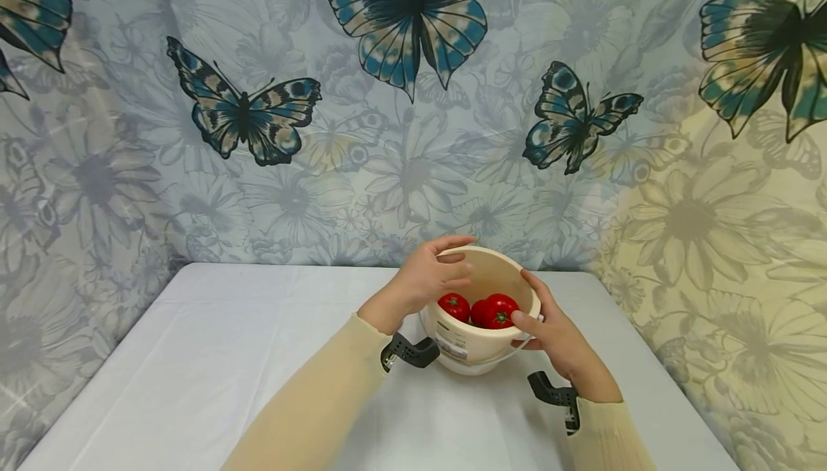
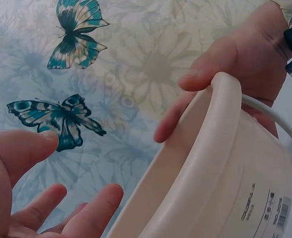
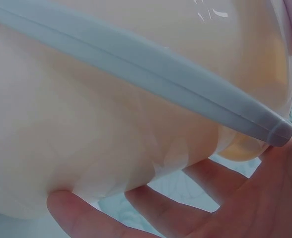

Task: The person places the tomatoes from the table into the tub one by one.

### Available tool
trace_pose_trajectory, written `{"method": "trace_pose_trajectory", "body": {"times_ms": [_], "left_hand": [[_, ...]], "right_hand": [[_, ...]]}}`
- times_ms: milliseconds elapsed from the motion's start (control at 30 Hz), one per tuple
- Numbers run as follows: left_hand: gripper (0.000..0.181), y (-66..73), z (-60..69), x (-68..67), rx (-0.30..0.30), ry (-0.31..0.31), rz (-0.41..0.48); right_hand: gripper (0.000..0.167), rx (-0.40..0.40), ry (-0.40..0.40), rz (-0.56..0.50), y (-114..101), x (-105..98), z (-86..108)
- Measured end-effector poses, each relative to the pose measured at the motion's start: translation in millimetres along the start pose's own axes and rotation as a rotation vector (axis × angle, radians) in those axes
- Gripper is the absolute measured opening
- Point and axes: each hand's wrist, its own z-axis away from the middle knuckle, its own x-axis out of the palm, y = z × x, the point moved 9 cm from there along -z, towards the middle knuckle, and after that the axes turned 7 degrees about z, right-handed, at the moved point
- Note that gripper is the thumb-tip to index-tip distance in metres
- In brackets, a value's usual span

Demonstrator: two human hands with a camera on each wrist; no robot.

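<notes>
A cream plastic bucket (image 1: 481,347) stands on the right half of the table, its opening facing up toward the head camera. Several red tomatoes (image 1: 500,311) lie inside; how many is hidden by the rim and hands. My right hand (image 1: 561,340) grips the bucket's right side, thumb at the rim and fingers spread against the outer wall in the right wrist view. Over the left part of the opening is my left hand (image 1: 431,275), fingers loosely extended with nothing in them. The left wrist view shows that hand (image 2: 46,193) beside the rim.
A pale bail handle (image 3: 136,59) hangs down the bucket's front. A printed label (image 2: 265,210) is stuck on its outer wall. White cloth covers the table (image 1: 226,356), and a butterfly-patterned backdrop (image 1: 413,191) rises behind and along both sides.
</notes>
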Motion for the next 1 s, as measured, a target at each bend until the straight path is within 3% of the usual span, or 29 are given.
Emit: {"method": "trace_pose_trajectory", "body": {"times_ms": [200, 367, 533, 700, 867, 1000], "left_hand": [[0.052, 9.9, 8.6, -18.2, 0.044, 0.018, 0.009], [0.052, 21.3, 21.1, -43.4, 0.086, 0.057, -0.012], [0.051, 31.7, 40.6, -71.1, 0.105, 0.104, -0.025], [0.055, 37.2, 67.9, -91.8, 0.117, 0.108, -0.059], [0.056, 34.1, 92.4, -109.7, 0.117, 0.096, -0.094], [0.058, 22.0, 108.0, -128.2, 0.087, 0.119, -0.098]], "right_hand": [[0.082, -0.010, 0.001, 0.008, -3.8, 0.0, 3.0], [0.082, -0.011, -0.002, 0.008, -3.8, 0.8, 2.3], [0.081, -0.004, 0.003, 0.006, -1.9, 0.7, 1.5], [0.081, -0.008, -0.001, 0.008, -3.0, 1.4, 1.4], [0.081, -0.024, -0.013, -0.004, -4.6, 2.2, 2.1], [0.081, -0.024, -0.009, -0.001, -3.8, 2.1, 2.0]]}}
